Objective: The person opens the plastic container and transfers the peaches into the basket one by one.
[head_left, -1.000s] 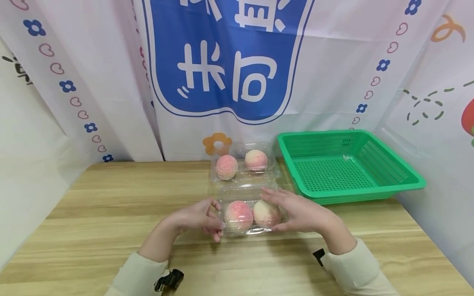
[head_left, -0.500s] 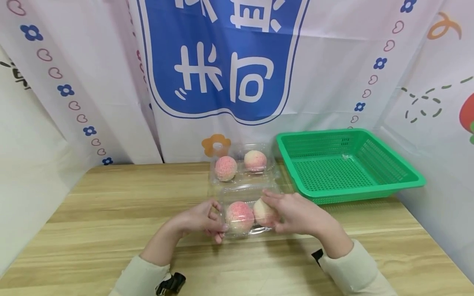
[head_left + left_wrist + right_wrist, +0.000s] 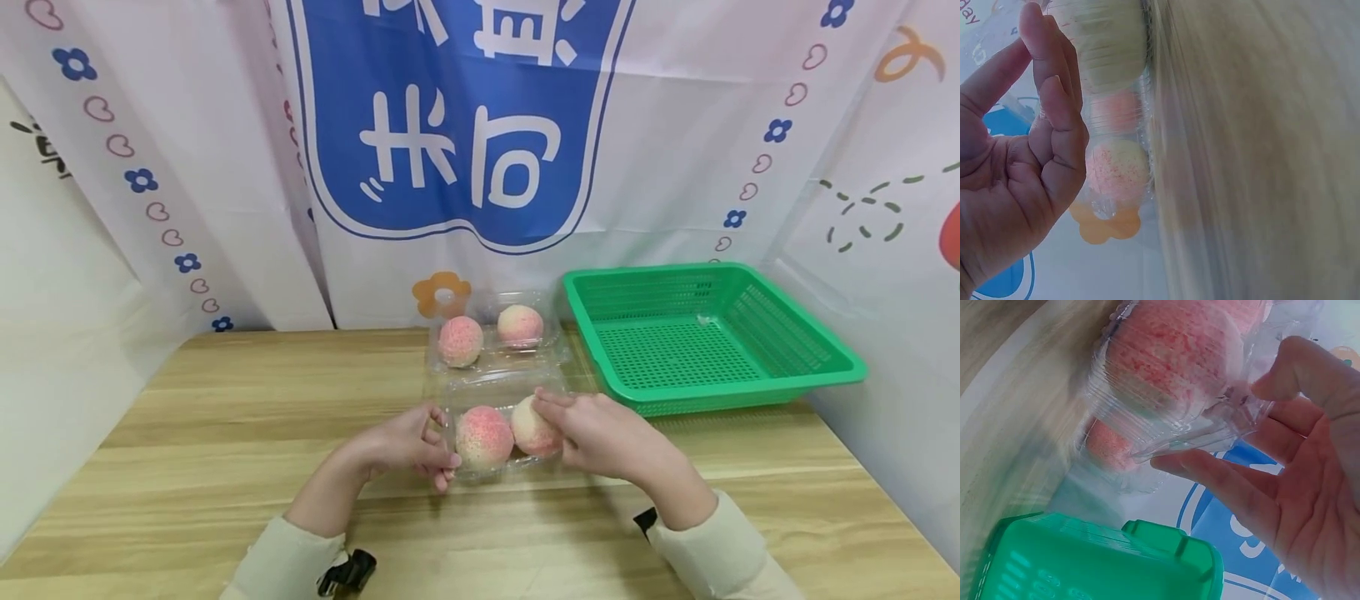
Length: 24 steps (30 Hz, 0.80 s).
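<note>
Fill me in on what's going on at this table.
A person is handling the near clear box, which has two pink-and-cream balls in it. The left hand holds its left end and the right hand its right end. A second clear box with two similar balls sits just behind, untouched, and a green basket stands to the right.

A white cloth backdrop (image 3: 675, 150), printed with a blue emblem (image 3: 462, 200), is hung behind the wood-grain table (image 3: 225, 433).
</note>
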Motion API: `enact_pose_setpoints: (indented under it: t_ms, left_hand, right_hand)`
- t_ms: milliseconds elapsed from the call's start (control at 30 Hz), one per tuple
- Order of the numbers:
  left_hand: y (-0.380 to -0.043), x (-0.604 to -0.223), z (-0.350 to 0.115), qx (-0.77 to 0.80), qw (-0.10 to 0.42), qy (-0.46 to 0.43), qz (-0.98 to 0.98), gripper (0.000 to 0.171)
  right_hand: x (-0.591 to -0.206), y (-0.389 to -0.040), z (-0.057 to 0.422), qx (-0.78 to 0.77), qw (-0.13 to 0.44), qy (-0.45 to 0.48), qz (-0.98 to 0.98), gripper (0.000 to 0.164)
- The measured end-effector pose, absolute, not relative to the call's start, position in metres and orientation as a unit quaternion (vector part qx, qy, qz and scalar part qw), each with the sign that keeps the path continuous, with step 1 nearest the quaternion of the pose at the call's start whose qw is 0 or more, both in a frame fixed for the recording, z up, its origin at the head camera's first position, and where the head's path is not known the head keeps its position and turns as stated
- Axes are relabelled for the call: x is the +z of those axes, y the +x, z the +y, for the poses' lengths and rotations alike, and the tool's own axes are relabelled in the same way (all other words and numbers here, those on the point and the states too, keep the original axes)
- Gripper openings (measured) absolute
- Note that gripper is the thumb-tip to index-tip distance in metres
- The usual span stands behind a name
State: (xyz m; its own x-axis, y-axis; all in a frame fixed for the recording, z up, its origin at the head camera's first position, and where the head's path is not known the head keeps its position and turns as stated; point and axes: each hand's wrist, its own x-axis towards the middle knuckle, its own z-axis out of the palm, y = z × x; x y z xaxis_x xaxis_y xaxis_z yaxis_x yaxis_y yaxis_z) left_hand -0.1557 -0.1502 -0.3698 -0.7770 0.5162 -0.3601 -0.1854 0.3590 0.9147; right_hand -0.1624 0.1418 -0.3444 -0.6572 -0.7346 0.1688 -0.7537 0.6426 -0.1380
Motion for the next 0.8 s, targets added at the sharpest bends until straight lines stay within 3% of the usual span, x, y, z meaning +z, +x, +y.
enact_pose_setpoints:
  t_ms: [133,267,433,800]
  left_hand:
    - [-0.155,-0.366,-0.150,0.547,0.311,0.104,0.770,0.049]
    - [-0.156,-0.365,-0.153,0.542,0.309,0.099,0.775,0.051]
    - [-0.157,-0.365,-0.157,0.538,0.309,0.102,0.777,0.047]
    - [-0.161,-0.368,-0.166,0.537,0.311,0.111,0.777,0.048]
  right_hand:
    - [-0.339,-0.163,0.146,0.121,0.060,0.415,-0.900,0.045]
    - [-0.335,-0.164,0.151,0.143,0.036,0.412,-0.899,0.054]
    - [-0.333,-0.165,0.155,0.143,0.004,0.414,-0.899,0.053]
    - [-0.331,-0.172,0.162,0.173,0.013,0.431,-0.885,0.048]
